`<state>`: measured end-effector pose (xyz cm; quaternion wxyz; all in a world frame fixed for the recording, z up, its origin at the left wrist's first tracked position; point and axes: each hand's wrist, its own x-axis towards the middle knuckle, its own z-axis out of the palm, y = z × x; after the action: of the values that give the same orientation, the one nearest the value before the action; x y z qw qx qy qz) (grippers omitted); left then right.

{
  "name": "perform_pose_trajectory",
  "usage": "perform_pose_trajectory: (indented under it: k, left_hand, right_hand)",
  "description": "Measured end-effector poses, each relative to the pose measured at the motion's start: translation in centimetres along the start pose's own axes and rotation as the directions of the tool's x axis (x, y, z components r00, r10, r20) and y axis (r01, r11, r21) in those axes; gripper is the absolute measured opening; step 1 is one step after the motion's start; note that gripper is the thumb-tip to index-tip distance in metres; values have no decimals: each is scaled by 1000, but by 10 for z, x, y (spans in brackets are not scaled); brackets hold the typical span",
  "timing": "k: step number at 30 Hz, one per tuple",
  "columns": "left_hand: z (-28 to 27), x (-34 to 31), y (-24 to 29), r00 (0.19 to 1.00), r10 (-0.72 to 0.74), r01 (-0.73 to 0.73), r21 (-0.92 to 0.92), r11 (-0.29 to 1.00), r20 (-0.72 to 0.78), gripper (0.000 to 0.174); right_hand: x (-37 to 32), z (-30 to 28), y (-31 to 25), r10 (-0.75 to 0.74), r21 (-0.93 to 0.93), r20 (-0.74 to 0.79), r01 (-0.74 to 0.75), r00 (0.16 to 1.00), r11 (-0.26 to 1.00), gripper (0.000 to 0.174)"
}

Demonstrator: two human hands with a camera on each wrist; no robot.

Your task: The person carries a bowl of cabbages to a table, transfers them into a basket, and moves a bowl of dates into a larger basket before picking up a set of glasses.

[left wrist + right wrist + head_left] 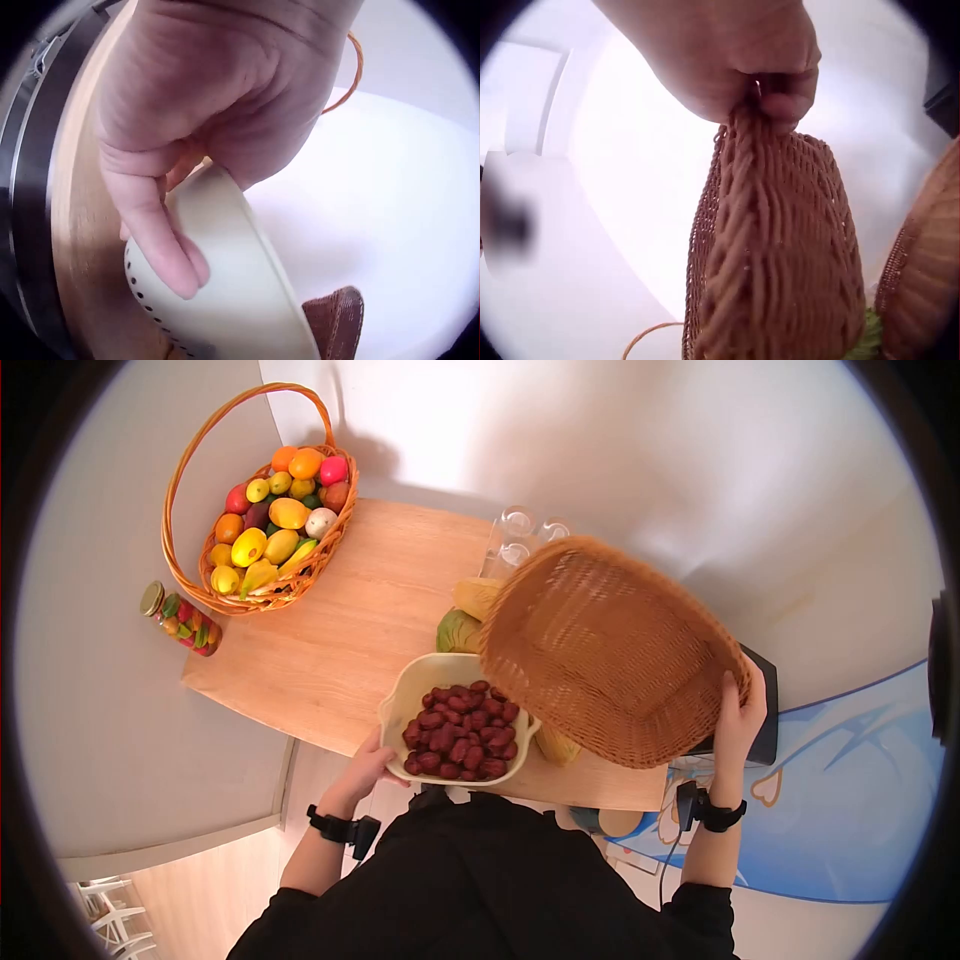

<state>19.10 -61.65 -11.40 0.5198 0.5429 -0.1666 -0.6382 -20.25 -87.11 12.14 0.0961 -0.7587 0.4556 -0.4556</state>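
In the head view a cream bowl [397,705] full of dark red dates [460,735] is gripped at its left edge by the left hand [368,772]. The left wrist view shows that hand [202,105] pinching the rim of the tilted bowl [232,262], which has small holes low on its side. A brown wicker basket [620,650], with nothing seen inside, is tilted beside and above the bowl. Its right rim is pinched by the right hand [742,710]. In the right wrist view the fingers of the hand [742,60] curl over the basket's edge [772,225].
A handled basket of colourful fruit [335,545] stands at the table's [390,575] back left, a jar [185,620] beside it. Clear glasses [515,525] stand behind the wicker basket. A green vegetable [457,632] and a yellowish item [557,745] show around it. A black box [765,700] is at right.
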Motion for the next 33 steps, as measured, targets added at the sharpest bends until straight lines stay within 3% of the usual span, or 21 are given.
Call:
perform_pose_trajectory:
  k: [1,2,3,5,7,9,11,13,15,17,22,25,27,29,32,33]
  left_hand:
    - [-8,-3,1,999,-32,33,-77,997,5,66]
    - [-9,-12,8,999,-50,47,-130,990,-19,70]
    - [-12,-19,12,999,-49,46,-126,991,-20,70]
    - [-18,-32,16,991,19,-37,-132,991,-133,70]
    - [-20,-37,21,980,77,-91,-73,993,-183,69]
    - [-24,-39,26,917,243,-252,14,968,-315,69]
    - [-32,-38,31,908,235,-252,-3,968,-346,68]
    - [-44,-34,32,913,160,-223,-131,966,-376,66]
    - [-54,-25,29,896,188,-257,-125,958,-403,62]
    - [-57,-13,34,786,314,-426,-99,899,-533,62]
    - [-89,27,34,728,242,-437,-162,885,-642,43]
    - [-80,29,40,716,182,-406,-189,894,-674,48]
    - [-78,26,39,730,207,-421,-190,887,-651,50]
    - [-76,23,35,745,229,-434,-195,879,-627,51]
    - [-79,27,22,783,197,-417,-262,871,-590,45]
    - [-86,26,14,852,151,-352,-334,874,-502,47]
  right_hand:
    - [0,-3,15,194,171,-13,-189,981,967,26]
    - [-1,-11,34,268,204,26,-268,963,942,24]
    - [-4,-17,51,270,207,24,-269,963,941,24]
    - [-12,-25,81,395,422,42,-375,918,825,26]
    - [-23,-31,105,434,456,35,-401,900,795,25]
    - [-32,-37,129,529,550,94,-487,843,678,25]
    - [-44,-47,158,588,540,125,-552,799,635,25]
    - [-55,-50,164,667,539,176,-638,724,550,26]
    - [-62,-48,153,667,561,195,-639,720,526,25]
    - [-67,-43,127,669,577,217,-646,711,500,25]
    - [-63,-23,78,616,570,398,-709,680,414,35]
    - [-59,2,60,520,521,527,-739,672,428,39]
    - [-57,27,45,493,486,588,-767,641,418,39]
    - [-56,57,37,376,444,654,-736,656,512,39]
    - [-50,94,5,238,319,779,-692,581,648,38]
    - [-53,111,9,178,311,799,-648,574,695,38]
